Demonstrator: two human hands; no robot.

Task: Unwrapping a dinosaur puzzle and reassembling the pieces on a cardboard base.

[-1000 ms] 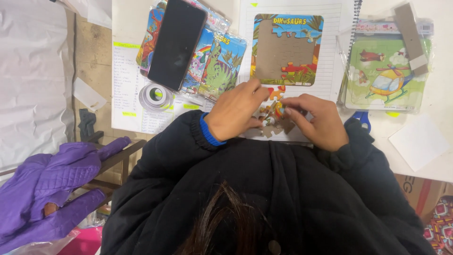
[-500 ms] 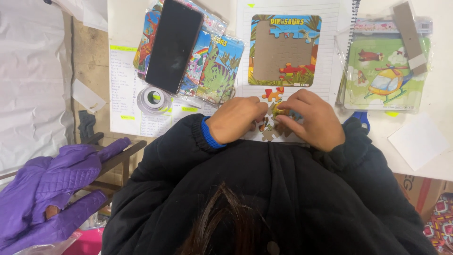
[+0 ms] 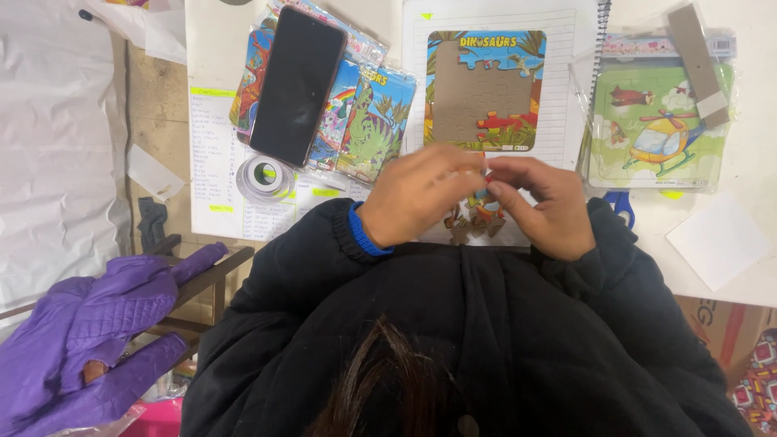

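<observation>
Pinched between the fingertips of the left hand [image 3: 421, 198] and right hand [image 3: 538, 206], a small puzzle piece [image 3: 486, 171] is held above the loose pieces [image 3: 473, 222], near the dinosaur puzzle tray [image 3: 484, 89], where it could be dropped if the shared pinch slackened.

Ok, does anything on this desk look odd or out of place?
Mostly the phone: it lies tilted on the slanted pile of puzzle packs. The puzzle frame is nearly bare, with loose pieces heaped below both hands. Nothing looks damaged.
</observation>
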